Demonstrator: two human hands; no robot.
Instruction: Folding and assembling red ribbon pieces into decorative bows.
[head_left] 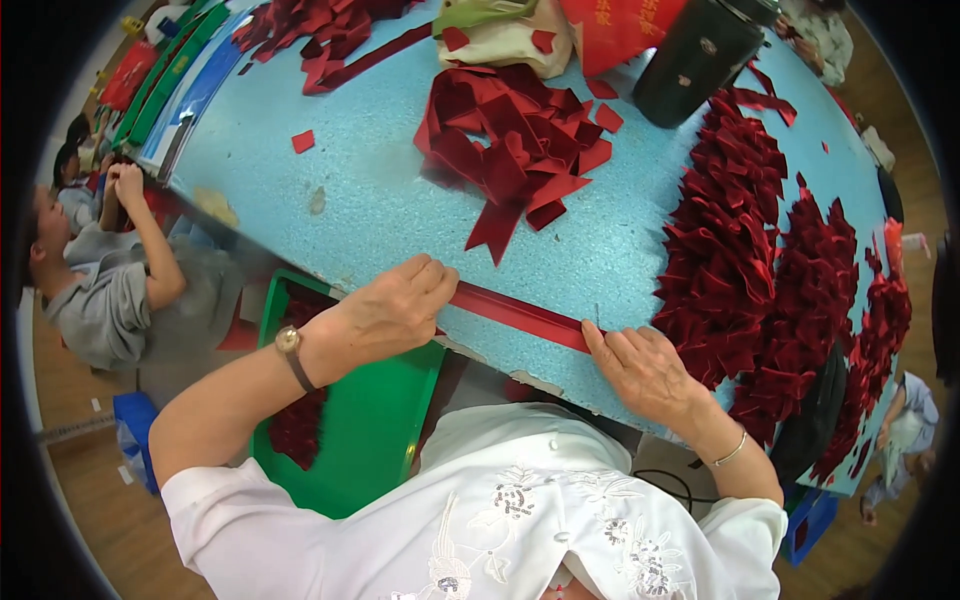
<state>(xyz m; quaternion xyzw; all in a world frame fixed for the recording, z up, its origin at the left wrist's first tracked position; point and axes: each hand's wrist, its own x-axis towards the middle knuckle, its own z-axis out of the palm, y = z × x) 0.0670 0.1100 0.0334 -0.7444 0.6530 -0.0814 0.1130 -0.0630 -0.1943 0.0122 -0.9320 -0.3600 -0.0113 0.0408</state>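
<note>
A dark red velvet ribbon (520, 318) is stretched along the front edge of the blue table (370, 200), its paler red side partly showing. My left hand (392, 305) is closed in a pinch on its left end. At the right end, my right hand (645, 368) has its fingers curled, with the index finger and thumb pressed on the ribbon. A thin upright pin or needle (598, 313) stands beside that fingertip. Just beyond the ribbon lies a loose heap of cut red velvet ribbon pieces (510, 140).
Rows of bunched red velvet ribbon (720, 230) cover the table's right side. A dark bottle (700, 60) and a pale bag (510, 35) stand at the back. Below the table edge, a green tray (370, 440) holds red pieces. Another person (120, 270) sits at the left.
</note>
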